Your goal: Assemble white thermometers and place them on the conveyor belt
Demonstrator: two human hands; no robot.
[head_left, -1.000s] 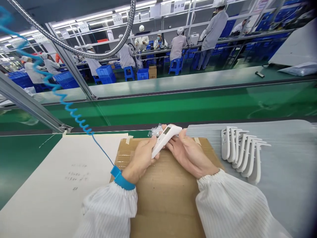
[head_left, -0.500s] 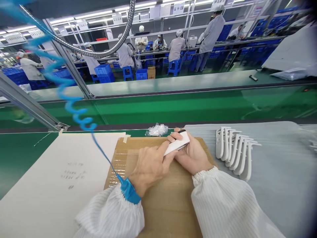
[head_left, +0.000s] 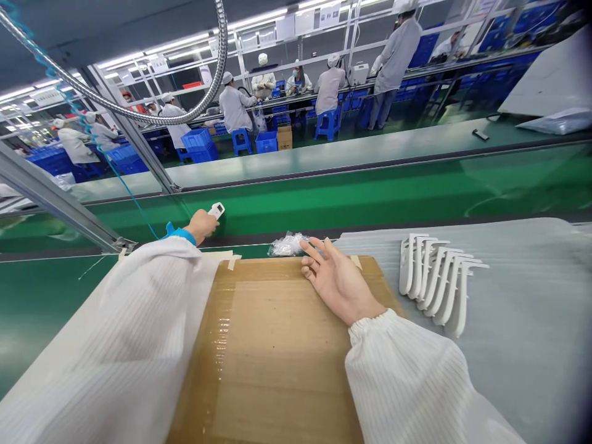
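Note:
My left hand [head_left: 202, 226] is stretched out over the green conveyor belt [head_left: 287, 206], closed on a white handheld device [head_left: 217, 211] with a small dark window near its end. A blue strap circles that wrist. Palm up and fingers apart, my right hand [head_left: 335, 277] holds nothing above the far part of the brown cardboard [head_left: 277, 345]. Just beyond its fingertips lies a small heap of clear plastic bits [head_left: 287, 245]. To its right, several white curved plastic parts [head_left: 435, 283] stand in a row on a grey foam sheet [head_left: 518, 345].
A metal post [head_left: 129, 129] rises at the left, with a flexible metal hose [head_left: 185, 117] hanging overhead. A thin blue cord [head_left: 134, 197] runs to my left wrist. Past the belt is a green ledge [head_left: 314, 154] with a small dark object [head_left: 480, 134]. Several people work farther back.
My left hand has moved forward and left from the cardboard to the belt, carrying the white device. My right hand has let go of it and opened.

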